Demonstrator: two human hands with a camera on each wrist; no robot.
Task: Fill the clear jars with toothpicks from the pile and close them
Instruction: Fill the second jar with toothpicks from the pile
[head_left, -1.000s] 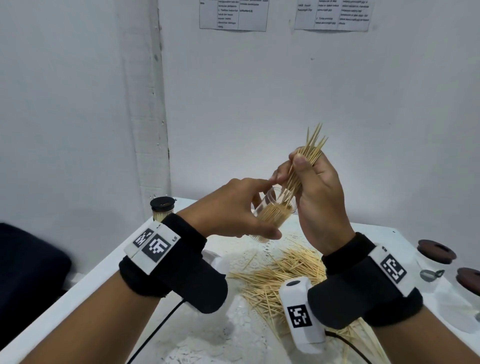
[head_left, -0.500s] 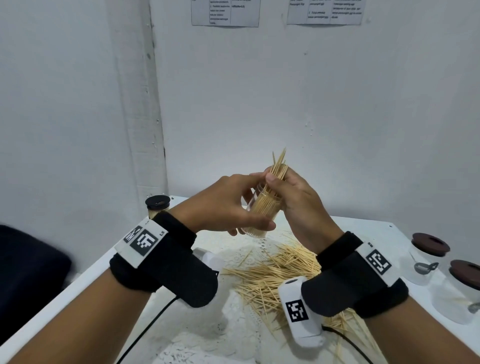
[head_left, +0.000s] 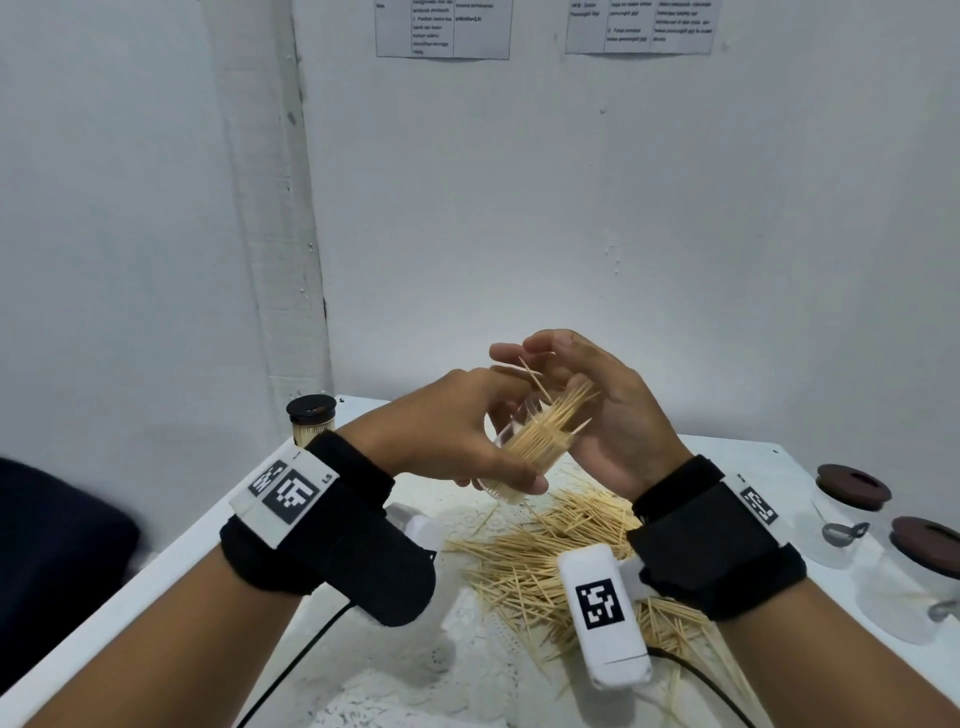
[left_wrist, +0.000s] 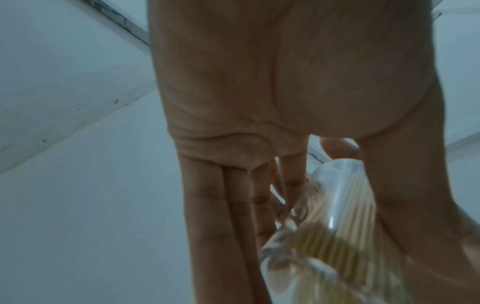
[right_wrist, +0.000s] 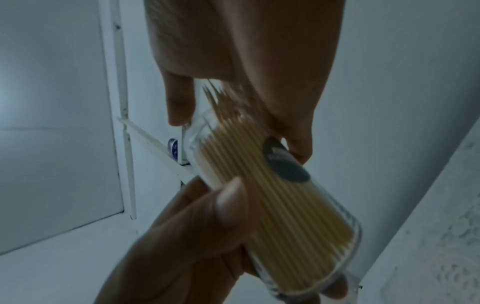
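Observation:
My left hand (head_left: 460, 434) grips a clear jar (head_left: 522, 457), tilted with its mouth up and to the right. The jar is packed with toothpicks (head_left: 558, 421) whose tips stick out of the mouth, one crooked above the rest. My right hand (head_left: 608, 410) is open, its palm and fingers cupped against those tips. The left wrist view shows the jar (left_wrist: 330, 230) between thumb and fingers. In the right wrist view the jar (right_wrist: 275, 197) carries a dark oval sticker (right_wrist: 284, 162). A loose toothpick pile (head_left: 540, 566) lies on the white table (head_left: 171, 561) below my hands.
A toothpick-filled jar with a black lid (head_left: 311, 418) stands at the table's back left corner by the wall. Two clear jars with brown lids (head_left: 852, 493) (head_left: 927, 566) stand at the right edge. Cables trail from my wrist cameras across the table's front.
My right hand has let go of the bundle it pinched above the jar. The toothpicks have slid down into the jar, and the open palm now rests against their tips.

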